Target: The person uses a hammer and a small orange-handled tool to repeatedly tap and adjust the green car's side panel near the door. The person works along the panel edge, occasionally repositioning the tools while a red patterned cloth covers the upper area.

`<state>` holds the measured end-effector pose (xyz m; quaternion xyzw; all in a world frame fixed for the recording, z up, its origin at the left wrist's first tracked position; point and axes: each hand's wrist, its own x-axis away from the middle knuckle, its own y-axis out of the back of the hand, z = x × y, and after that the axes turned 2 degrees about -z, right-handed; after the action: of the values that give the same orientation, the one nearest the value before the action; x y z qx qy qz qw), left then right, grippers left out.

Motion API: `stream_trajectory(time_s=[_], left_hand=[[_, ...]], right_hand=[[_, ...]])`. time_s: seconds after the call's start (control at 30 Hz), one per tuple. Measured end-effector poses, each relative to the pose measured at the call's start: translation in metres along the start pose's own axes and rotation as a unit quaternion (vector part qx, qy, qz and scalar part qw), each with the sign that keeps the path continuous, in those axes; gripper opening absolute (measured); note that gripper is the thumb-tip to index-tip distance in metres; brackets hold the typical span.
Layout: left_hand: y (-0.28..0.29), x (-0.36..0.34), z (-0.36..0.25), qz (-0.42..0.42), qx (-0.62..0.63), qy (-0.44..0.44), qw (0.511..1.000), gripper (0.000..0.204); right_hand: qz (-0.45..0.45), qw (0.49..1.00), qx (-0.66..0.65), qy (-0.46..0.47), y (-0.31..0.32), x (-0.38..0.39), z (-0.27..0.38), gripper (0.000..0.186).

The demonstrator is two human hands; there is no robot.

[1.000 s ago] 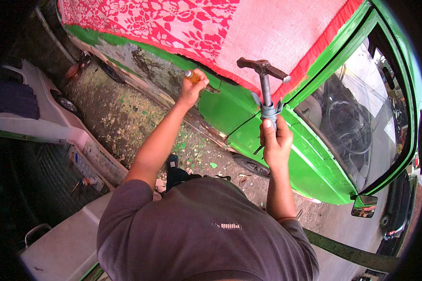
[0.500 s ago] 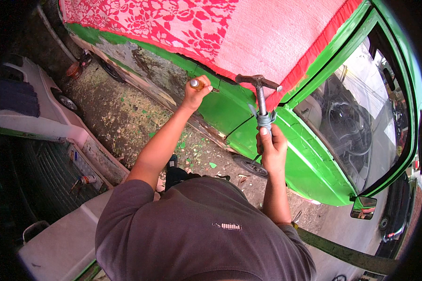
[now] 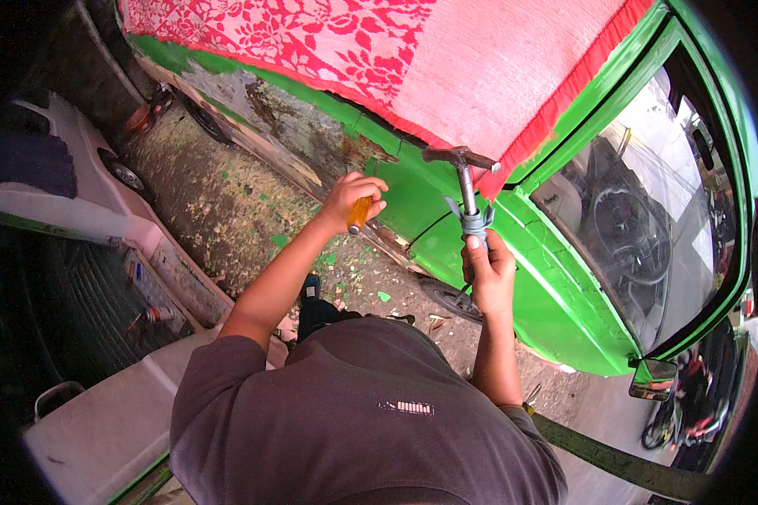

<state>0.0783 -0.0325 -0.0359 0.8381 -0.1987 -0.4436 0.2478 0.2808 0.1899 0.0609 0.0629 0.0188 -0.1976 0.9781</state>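
My left hand (image 3: 352, 202) grips a yellow-handled tool (image 3: 360, 215) low beside the green vehicle's side (image 3: 400, 189); the tool's working end is not clearly visible. My right hand (image 3: 488, 269) holds a hammer (image 3: 467, 172) upright, its metal handle bound with grey wrapping near my fingers and its rusty head raised in front of the panel. A red-and-pink floral cloth (image 3: 497, 67) drapes over the vehicle above both hands. Rust and bare, flaking patches (image 3: 286, 114) cover the panel to the left of the green door.
A pale vehicle (image 3: 93, 202) with a dark bed and spray can stands at left. Paint flakes litter the ground (image 3: 219, 210) beside the body. At right are the cab window (image 3: 615, 210), side mirror (image 3: 653, 379) and a motorbike (image 3: 669, 421) on the road.
My left hand has dropped and turned, so the handle's capped end now points down toward me. My right hand and hammer have moved slightly down and left. A motorbike has appeared at lower right.
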Motion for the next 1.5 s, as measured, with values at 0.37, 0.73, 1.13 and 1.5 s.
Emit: stream_trajectory(time_s=[0.37,0.73,1.13,1.5], left_hand=[[-0.011,-0.001,0.013,0.006,0.167,0.054,0.984,0.029],[-0.013,-0.004,0.024,-0.026,0.195,0.084,0.977,0.025],[-0.010,-0.007,0.033,-0.060,0.230,0.054,0.970,0.023],[0.001,-0.009,0.024,-0.026,0.247,0.094,0.964,0.024]], right_hand=[[0.014,0.996,0.088,0.027,-0.004,0.015,-0.024,0.024],[0.046,0.916,0.256,0.305,-0.039,0.054,-0.040,0.028],[0.015,0.906,0.303,0.294,-0.088,0.072,-0.031,0.037],[-0.031,0.897,0.360,0.254,-0.107,0.091,-0.030,0.026]])
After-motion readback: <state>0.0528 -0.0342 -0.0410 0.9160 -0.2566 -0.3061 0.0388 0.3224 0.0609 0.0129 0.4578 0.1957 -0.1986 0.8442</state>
